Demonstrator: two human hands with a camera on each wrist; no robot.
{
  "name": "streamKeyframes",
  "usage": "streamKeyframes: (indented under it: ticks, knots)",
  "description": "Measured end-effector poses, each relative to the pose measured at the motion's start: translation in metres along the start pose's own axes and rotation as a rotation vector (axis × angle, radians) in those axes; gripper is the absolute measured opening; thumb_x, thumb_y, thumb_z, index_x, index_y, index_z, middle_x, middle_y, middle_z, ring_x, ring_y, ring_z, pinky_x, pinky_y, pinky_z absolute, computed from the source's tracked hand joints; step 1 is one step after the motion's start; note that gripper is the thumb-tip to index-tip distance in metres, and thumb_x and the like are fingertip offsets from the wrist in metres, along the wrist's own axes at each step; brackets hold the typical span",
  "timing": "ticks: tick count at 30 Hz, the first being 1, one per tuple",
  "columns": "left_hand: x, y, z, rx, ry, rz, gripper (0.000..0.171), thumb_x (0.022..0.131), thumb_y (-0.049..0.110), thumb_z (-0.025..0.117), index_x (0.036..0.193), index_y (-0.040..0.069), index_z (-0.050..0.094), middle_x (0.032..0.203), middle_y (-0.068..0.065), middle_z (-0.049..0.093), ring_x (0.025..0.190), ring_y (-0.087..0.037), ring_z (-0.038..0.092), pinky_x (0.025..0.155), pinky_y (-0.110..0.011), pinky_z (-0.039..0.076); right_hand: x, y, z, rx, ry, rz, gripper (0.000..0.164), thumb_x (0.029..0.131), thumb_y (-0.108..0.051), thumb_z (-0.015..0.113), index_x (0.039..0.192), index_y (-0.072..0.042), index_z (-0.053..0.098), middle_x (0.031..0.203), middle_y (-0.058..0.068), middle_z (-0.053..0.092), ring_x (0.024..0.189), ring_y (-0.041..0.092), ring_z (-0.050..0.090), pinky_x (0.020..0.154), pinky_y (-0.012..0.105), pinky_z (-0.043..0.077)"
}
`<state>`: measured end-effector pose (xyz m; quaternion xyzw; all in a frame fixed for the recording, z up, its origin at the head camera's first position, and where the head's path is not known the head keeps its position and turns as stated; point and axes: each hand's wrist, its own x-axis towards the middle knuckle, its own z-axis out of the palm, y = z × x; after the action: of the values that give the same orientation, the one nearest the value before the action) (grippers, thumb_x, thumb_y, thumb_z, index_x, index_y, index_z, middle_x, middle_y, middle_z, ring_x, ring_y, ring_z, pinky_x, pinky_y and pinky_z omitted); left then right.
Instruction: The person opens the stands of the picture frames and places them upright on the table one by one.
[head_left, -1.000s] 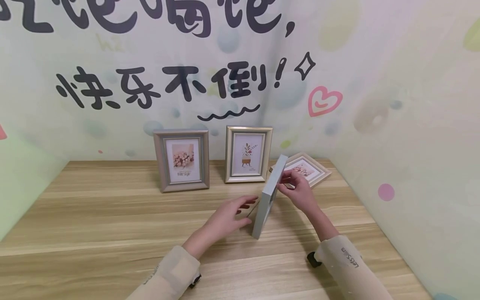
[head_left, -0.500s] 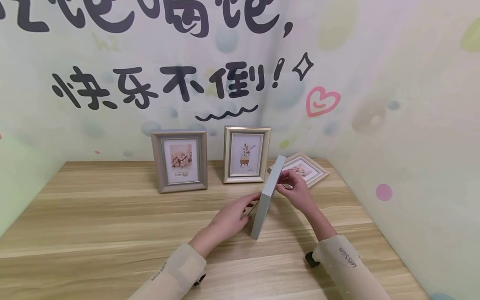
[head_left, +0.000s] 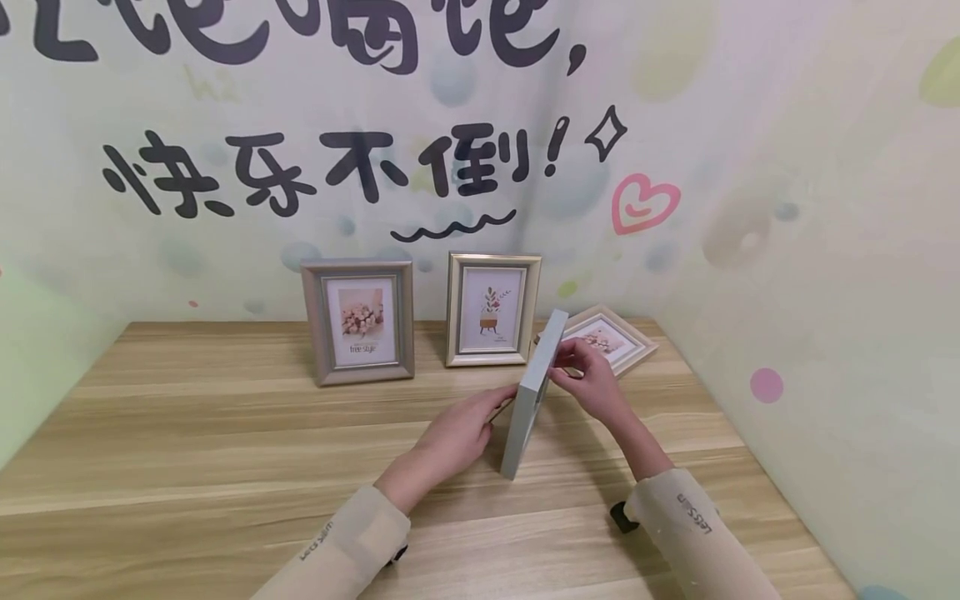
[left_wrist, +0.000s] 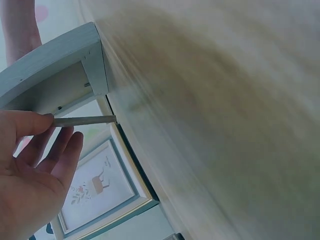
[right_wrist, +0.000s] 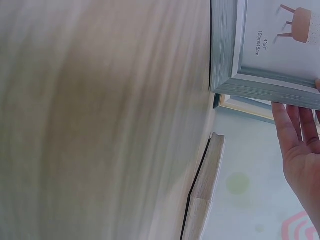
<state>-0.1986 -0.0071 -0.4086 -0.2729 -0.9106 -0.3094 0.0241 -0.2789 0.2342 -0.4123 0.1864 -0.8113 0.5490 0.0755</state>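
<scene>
A blue-grey picture frame (head_left: 534, 392) stands upright on the wooden table, seen nearly edge-on in the head view. My right hand (head_left: 597, 385) grips its far side edge. In the right wrist view, the fingers (right_wrist: 286, 129) lie behind that edge and a thumb tip shows over the front. From behind, my left hand (head_left: 456, 437) pinches the frame's thin support leg (left_wrist: 85, 120), which sticks out from the back. The left wrist view shows the thumb on one face of the leg and fingers on the other. The front picture, a drawn pot on legs, shows only partly.
A brown-grey frame (head_left: 318, 325) with a flower picture and a gold-edged frame (head_left: 487, 360) with a plant picture stand along the back wall. Behind my right hand, a beige frame (head_left: 633, 360) lies face up. Walls border the wooden table (head_left: 187, 442) at back and right.
My left hand has moved slightly right and closed its thumb and fingers on the support leg. The right hand and the blue-grey frame have barely moved.
</scene>
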Motion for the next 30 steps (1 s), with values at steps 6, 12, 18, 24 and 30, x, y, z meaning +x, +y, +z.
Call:
streamKeyframes:
  ticks: [6,12,18,24,30]
  knots:
    - [0.002,-0.0024,-0.0017,0.05,0.021,0.01,0.067,0.093,-0.006,0.056,0.152,0.024,0.042,0.149,-0.002,0.054,0.135,-0.024,0.054,0.113,-0.042,0.047,0.0003,-0.0008,0.0,-0.006,-0.006,0.014,0.025,0.086,0.009,0.068,0.108,0.011,0.056,0.106,0.025,0.062,0.091,0.003,0.062,0.082,0.015,0.058]
    - [0.0039,-0.0023,-0.0047,0.098,0.019,0.009,0.073,0.09,-0.011,0.055,0.151,0.027,0.042,0.144,-0.002,0.058,0.131,-0.024,0.057,0.11,-0.041,0.049,0.0001,-0.0016,0.0003,-0.008,-0.008,0.016,0.025,0.086,0.009,0.068,0.108,0.012,0.056,0.106,0.025,0.062,0.092,0.004,0.062,0.082,0.014,0.057]
    - [0.0046,-0.0008,-0.0067,0.167,0.019,0.012,0.081,0.085,-0.015,0.058,0.151,0.029,0.042,0.141,-0.002,0.061,0.125,-0.026,0.06,0.104,-0.041,0.053,0.0,-0.0006,-0.0007,-0.01,-0.001,0.009,0.024,0.085,0.01,0.067,0.107,0.012,0.056,0.102,0.017,0.063,0.091,0.002,0.063,0.081,0.014,0.057]
    - [0.0043,0.0,-0.0058,0.239,0.025,0.03,0.085,0.084,-0.015,0.061,0.152,0.031,0.039,0.139,-0.001,0.062,0.119,-0.024,0.064,0.093,-0.039,0.057,-0.0021,-0.0021,-0.0019,-0.017,-0.003,0.013,0.024,0.086,0.011,0.066,0.107,0.013,0.055,0.107,0.027,0.062,0.09,-0.002,0.062,0.081,0.014,0.057]
    - [0.0013,-0.001,-0.0038,0.255,0.006,0.028,0.077,0.092,-0.004,0.06,0.156,0.027,0.033,0.144,-0.004,0.059,0.121,-0.025,0.063,0.095,-0.04,0.057,-0.0027,-0.0024,-0.0019,-0.036,-0.003,0.025,0.025,0.087,0.008,0.067,0.109,0.01,0.056,0.11,0.029,0.062,0.093,0.001,0.063,0.082,0.015,0.058]
